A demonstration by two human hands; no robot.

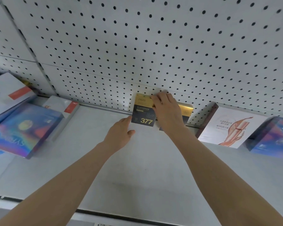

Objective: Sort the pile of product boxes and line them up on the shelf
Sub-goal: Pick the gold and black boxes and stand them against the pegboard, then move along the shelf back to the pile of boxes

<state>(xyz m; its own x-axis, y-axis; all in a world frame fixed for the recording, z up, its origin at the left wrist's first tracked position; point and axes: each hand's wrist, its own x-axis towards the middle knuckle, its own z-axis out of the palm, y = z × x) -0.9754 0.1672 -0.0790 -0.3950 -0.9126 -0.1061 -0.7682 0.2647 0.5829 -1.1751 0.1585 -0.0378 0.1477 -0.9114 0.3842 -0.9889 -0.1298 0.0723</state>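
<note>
"Well, why both hands on one small box?"

"Probably to square it up. The left hand lays straight fingers against the lower left edge of the black-and-gold box, which stands at the back of the shelf against the pegboard. The right hand covers its top right corner; whether those fingers hook over or only press cannot be told."

"And its neighbours?"

"A matching box just to its right, then a white box: like beside like. The pile at the left lies unsorted."
</note>
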